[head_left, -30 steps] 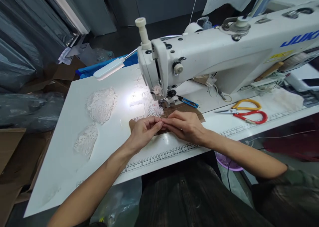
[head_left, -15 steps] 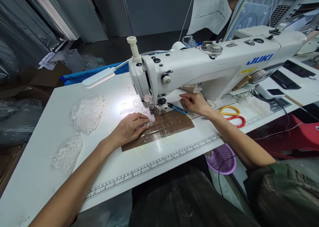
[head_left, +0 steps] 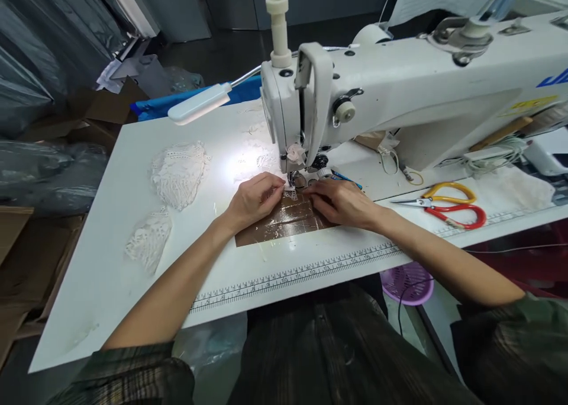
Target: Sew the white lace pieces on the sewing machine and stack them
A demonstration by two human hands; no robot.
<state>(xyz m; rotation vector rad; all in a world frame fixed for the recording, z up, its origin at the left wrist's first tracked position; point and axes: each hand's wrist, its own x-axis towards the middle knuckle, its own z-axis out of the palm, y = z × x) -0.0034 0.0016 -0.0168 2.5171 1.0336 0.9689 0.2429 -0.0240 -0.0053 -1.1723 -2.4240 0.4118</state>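
A small piece of white lace (head_left: 290,193) lies under the needle of the white sewing machine (head_left: 284,106), over a brown shiny sheet (head_left: 275,224). My left hand (head_left: 255,201) pinches the lace at its left edge, thumb and forefinger together. From the other side my right hand (head_left: 341,202) comes in with curled fingers, its fingertips close to the lace's right edge. What those fingertips hold, if anything, is hidden. Blue thread snips (head_left: 348,180) show partly behind my right hand.
Two white lace pieces, a larger one (head_left: 180,174) and a smaller one (head_left: 151,239), lie left on the table. Scissors (head_left: 452,205) with yellow and red handles lie right. A printed ruler (head_left: 293,275) runs along the front edge. A lamp (head_left: 199,103) lights the sewing area.
My right hand has moved left from beside the snips to the lace. My left hand has shifted from lying on the lace to pinching its edge. The view has come closer to the machine.
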